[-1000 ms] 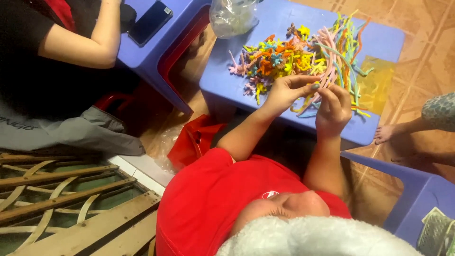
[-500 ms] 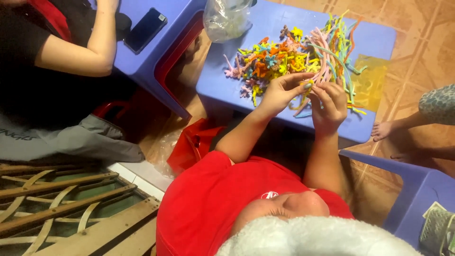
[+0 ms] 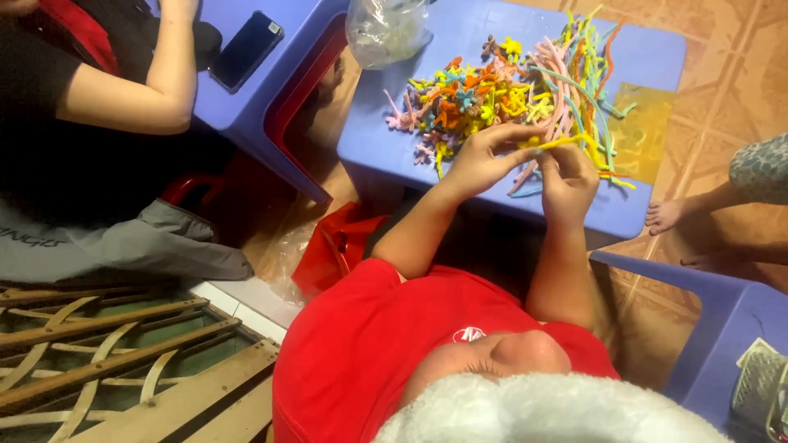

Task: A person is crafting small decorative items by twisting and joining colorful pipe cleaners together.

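Note:
Both my hands are over the front of a blue plastic table (image 3: 657, 49). My left hand (image 3: 480, 160) and my right hand (image 3: 568, 179) pinch a yellow pipe cleaner (image 3: 566, 141) between their fingertips. Just beyond lies a heap of small twisted pipe-cleaner pieces (image 3: 468, 102) in many colours. Long straight pipe cleaners (image 3: 574, 74) in pink, green, orange and yellow lie to the right of the heap. A yellow sheet (image 3: 644, 131) sits under their right edge.
A clear plastic bag (image 3: 386, 29) stands at the table's far left corner. A dark phone (image 3: 246, 49) lies on a second blue table, by another person's arm (image 3: 156, 98). Someone's bare foot (image 3: 669, 215) is at the right. A red bag (image 3: 336, 246) lies on the floor and a wooden lattice (image 3: 107, 361) is bottom left.
My hands stay at the front of the pile, fingers working. A yellow pipe cleaner now shows stretched between the two hands. The view has shifted slightly.

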